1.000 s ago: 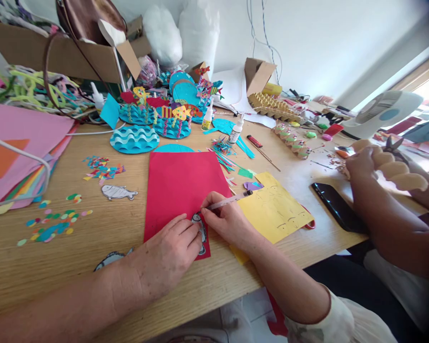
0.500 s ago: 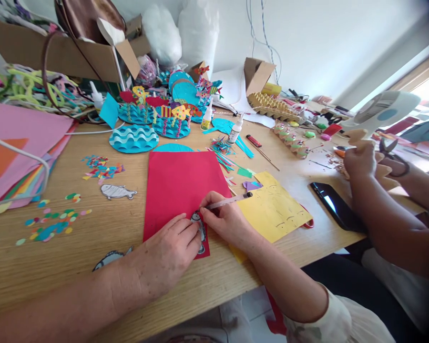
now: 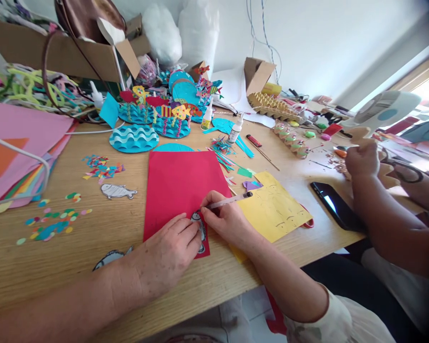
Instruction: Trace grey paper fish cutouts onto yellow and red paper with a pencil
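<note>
A red paper sheet lies on the table before me. On its lower right part rests a white paper fish cutout with black outlines, partly covered by my fingers. My left hand lies over the cutout, fingers stretched out and pressing it on the sheet. With a pinch grip my right hand holds a slim pale pen with a dark end; its tip is at the upper edge of the fish. A second fish cutout lies left of the sheet, and another fish cutout is partly behind my left forearm.
A yellow sheet with pencil marks and a phone lie to the right. Paper confetti is scattered at left. Glue bottles and blue wave crafts stand behind. A co-worker's hand holds cut card, beside scissors.
My hands, the pen and the fish cutout look almost the same. At right, the co-worker's hands and scissors have shifted slightly to the right and down.
</note>
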Demonstrator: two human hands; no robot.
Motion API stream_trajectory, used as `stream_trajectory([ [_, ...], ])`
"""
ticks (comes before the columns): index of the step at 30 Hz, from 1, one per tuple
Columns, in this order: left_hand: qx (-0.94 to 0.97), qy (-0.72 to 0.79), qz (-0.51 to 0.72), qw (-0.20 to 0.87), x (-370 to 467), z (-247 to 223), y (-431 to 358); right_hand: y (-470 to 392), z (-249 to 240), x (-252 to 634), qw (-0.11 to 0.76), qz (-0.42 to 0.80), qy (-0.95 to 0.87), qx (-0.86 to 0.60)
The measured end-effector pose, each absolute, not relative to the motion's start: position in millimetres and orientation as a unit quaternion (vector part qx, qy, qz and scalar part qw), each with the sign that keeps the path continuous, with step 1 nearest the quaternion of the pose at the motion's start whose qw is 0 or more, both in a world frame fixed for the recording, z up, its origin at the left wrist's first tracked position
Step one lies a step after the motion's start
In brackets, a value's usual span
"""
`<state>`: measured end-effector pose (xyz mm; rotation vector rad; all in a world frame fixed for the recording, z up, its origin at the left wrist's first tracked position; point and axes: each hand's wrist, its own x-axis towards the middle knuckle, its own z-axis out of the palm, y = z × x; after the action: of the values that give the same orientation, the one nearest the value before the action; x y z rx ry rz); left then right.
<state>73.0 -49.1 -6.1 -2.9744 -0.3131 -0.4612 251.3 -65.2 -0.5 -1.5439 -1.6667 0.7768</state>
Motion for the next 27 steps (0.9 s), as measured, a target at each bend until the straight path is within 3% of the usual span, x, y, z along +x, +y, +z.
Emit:
stream_trajectory([
  [10, -0.982, -0.105, -0.145, 0.056, 71.7, -4.4, -49.8, -64.3, -3.1, 249.9, 0.391, 0.32, -0.632, -0.588],
  [27, -0.979, -0.105, -0.16, 0.063, 72.7, -5.1, -50.4, -65.7, -1.4, 250.3, 0.368, 0.306, -0.646, -0.594],
])
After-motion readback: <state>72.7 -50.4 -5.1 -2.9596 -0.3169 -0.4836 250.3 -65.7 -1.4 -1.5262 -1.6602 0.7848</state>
